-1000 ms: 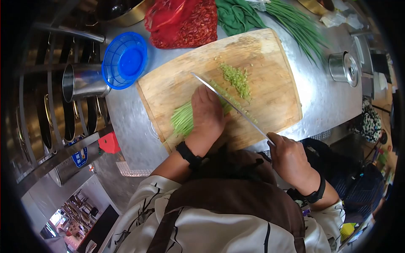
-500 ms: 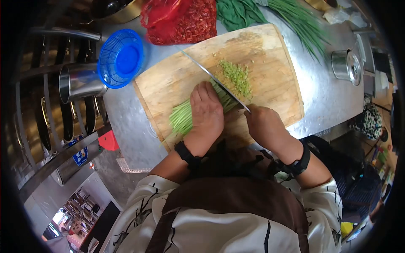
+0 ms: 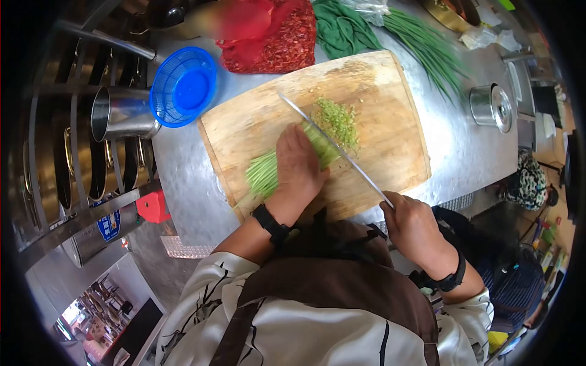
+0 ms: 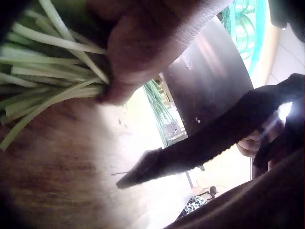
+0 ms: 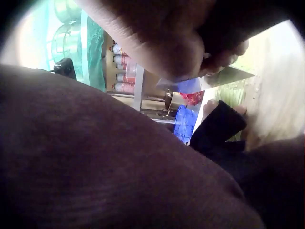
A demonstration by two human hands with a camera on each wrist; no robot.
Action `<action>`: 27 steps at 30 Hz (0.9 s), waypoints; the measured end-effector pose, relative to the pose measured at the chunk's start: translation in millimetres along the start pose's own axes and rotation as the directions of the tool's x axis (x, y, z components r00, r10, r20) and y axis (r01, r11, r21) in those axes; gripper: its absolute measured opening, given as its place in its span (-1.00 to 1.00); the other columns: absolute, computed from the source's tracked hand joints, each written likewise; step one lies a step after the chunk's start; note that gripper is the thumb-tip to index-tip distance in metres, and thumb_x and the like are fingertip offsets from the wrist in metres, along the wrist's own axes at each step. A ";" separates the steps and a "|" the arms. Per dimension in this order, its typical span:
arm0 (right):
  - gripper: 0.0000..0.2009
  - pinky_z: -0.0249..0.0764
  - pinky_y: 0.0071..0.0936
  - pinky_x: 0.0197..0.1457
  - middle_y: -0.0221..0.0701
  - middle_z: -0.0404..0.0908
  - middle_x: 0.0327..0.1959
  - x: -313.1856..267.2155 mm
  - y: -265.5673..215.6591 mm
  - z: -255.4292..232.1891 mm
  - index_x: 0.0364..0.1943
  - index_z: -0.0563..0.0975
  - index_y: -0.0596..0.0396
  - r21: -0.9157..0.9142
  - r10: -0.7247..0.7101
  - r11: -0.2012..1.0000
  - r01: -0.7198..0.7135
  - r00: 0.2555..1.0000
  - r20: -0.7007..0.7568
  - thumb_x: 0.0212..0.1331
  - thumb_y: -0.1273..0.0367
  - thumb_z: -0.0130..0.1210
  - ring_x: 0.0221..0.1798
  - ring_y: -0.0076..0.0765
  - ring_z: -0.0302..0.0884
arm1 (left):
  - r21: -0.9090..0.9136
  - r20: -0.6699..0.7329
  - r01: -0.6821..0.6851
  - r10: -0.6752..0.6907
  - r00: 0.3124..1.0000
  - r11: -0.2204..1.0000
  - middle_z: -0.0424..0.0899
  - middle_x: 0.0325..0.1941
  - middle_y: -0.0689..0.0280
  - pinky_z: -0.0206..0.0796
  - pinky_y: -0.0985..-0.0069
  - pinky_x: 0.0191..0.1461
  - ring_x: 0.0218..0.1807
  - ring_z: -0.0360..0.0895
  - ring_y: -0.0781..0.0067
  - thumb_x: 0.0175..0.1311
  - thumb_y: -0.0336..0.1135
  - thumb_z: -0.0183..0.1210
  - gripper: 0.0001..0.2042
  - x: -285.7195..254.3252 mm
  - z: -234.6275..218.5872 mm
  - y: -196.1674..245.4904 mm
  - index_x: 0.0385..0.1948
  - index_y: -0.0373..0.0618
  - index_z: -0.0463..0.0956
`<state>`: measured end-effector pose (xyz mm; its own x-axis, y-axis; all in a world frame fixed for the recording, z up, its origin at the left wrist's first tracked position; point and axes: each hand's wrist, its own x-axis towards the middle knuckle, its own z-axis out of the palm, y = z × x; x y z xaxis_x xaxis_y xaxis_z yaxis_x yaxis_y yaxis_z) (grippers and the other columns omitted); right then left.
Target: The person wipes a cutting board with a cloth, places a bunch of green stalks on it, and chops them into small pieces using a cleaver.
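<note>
My left hand (image 3: 298, 163) lies over a bundle of green stalks (image 3: 262, 175) on the wooden cutting board (image 3: 390, 122), its fingers curled round them. In the left wrist view the stalks (image 4: 47, 71) fan out beside that hand's thumb. My right hand (image 3: 417, 229) grips the handle of a long knife (image 3: 357, 168) near the board's lower right edge. The blade slants up and left, crossing the bundle's right end close to the left fingers. Finely chopped green pieces (image 3: 337, 122) lie just beyond the blade. The right wrist view shows the blade (image 5: 228, 78) past the right hand (image 5: 167, 43).
A blue basket (image 3: 190, 90) and a metal pot (image 3: 119, 116) stand at the left. Behind the board are a red bag of dried chillies (image 3: 274, 49), a green cloth (image 3: 345, 27) and long green stems (image 3: 421, 52). A lidded metal container (image 3: 488, 107) is at the right.
Since half a second ago, my right hand has drawn back toward the lower right with the knife. My left hand stays on the stalks. The whole head view has shifted slightly.
</note>
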<state>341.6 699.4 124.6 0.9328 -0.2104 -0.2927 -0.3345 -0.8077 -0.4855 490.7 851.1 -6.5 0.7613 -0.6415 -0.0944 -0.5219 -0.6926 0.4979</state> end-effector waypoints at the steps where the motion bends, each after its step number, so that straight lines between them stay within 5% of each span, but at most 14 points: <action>1: -0.86 0.50 -0.07 -0.38 -0.06 0.59 -0.50 -1.9 0.5 -0.2 -0.22 0.51 0.22 -0.006 -0.011 1.000 0.011 1.000 0.018 0.19 0.46 0.10 -0.45 0.14 0.58 | 0.000 0.005 -0.004 0.004 1.000 1.000 0.18 0.28 -0.25 0.00 0.07 0.44 0.32 0.15 -0.23 -0.22 -0.18 0.48 0.00 0.5 0.1 -0.1 0.23 -0.64 0.06; 14: -0.86 0.49 0.00 -0.28 0.04 0.58 -0.47 44.0 3.5 26.7 -0.26 0.52 0.25 0.035 0.107 0.993 -0.114 0.981 0.163 0.25 0.42 0.05 -0.37 0.25 0.56 | 0.074 -0.105 -0.074 0.082 0.991 0.995 0.23 0.22 -0.18 0.07 0.06 0.37 0.27 0.19 -0.20 -0.25 -0.22 0.49 -0.08 2.4 9.8 -5.5 0.16 -0.61 0.16; 19: -0.82 0.47 0.03 -0.29 0.06 0.58 -0.49 85.9 4.1 58.1 -0.29 0.52 0.26 0.045 0.028 0.998 -0.032 0.997 0.073 0.26 0.37 0.06 -0.38 0.27 0.54 | 0.041 -0.126 -0.088 0.093 0.988 0.995 0.27 0.18 -0.18 0.13 0.07 0.31 0.22 0.24 -0.19 -0.22 -0.15 0.49 -0.02 1.3 1.2 -3.2 0.22 -0.58 0.11; 27: -0.86 0.49 -0.03 -0.38 0.00 0.56 -0.56 46.4 13.0 39.3 -0.32 0.51 0.24 0.098 -0.068 0.992 0.084 0.985 -0.158 0.26 0.40 0.07 -0.46 0.19 0.55 | 0.145 -0.041 -0.041 0.048 0.998 0.989 0.25 0.26 -0.17 -0.19 -0.05 0.48 0.33 0.17 -0.17 -0.29 0.04 0.53 0.12 -4.1 -19.9 6.5 0.27 -0.54 0.06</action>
<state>375.2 700.8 72.4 0.9629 -0.2388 -0.1254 -0.2661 -0.7648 -0.5867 492.0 855.8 14.2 0.7504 -0.6600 -0.0355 -0.6032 -0.7058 0.3716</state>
